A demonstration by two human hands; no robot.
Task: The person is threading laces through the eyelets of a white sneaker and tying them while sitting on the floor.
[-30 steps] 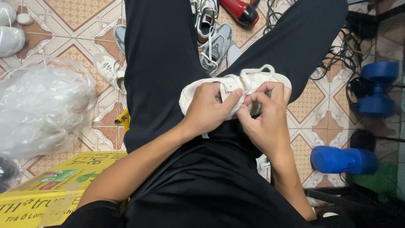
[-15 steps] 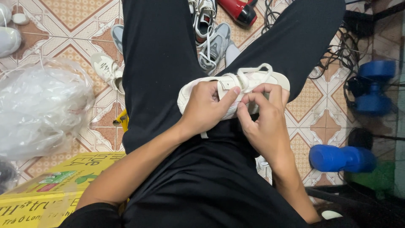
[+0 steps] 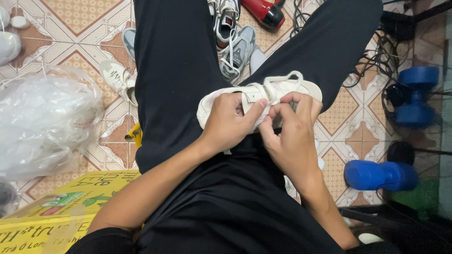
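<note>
On the person's lap, the left hand [image 3: 229, 123] clamps the white sandal [image 3: 263, 96] while the right hand [image 3: 291, 134] pinches its strap [image 3: 256, 92] at mid-shoe, apparently not yet fully fastened.

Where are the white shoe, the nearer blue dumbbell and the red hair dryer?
white shoe [image 3: 308, 88], head view, on its bare end at the picture's right.
nearer blue dumbbell [image 3: 365, 175], head view, on its left weight.
red hair dryer [image 3: 264, 10], head view, on its red body.
</note>
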